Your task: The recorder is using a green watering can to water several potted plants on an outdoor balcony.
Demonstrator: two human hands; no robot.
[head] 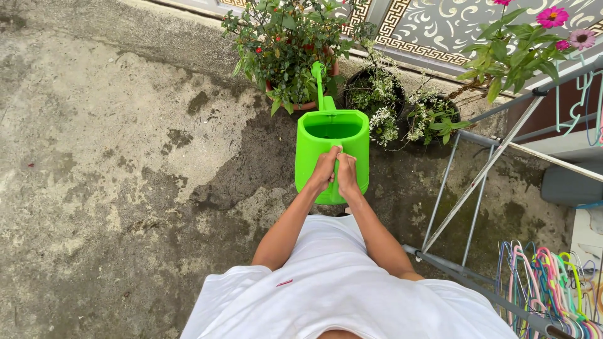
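Ground: stained, damp concrete floor (113, 163) spreads to the left of the hands and under them.
Drying rack: grey metal frame (483, 169) stands to the right of the hands, coloured hangers (553, 282) below it.
Plants: potted shrub (286, 50) and two dark pots (402, 107) sit beyond the hands.
Watering can: green watering can (331, 150) held out front, spout towards the shrub.
Left hand (323, 171): closed around the can's handle.
Right hand (347, 176): closed on the same handle, touching the left.
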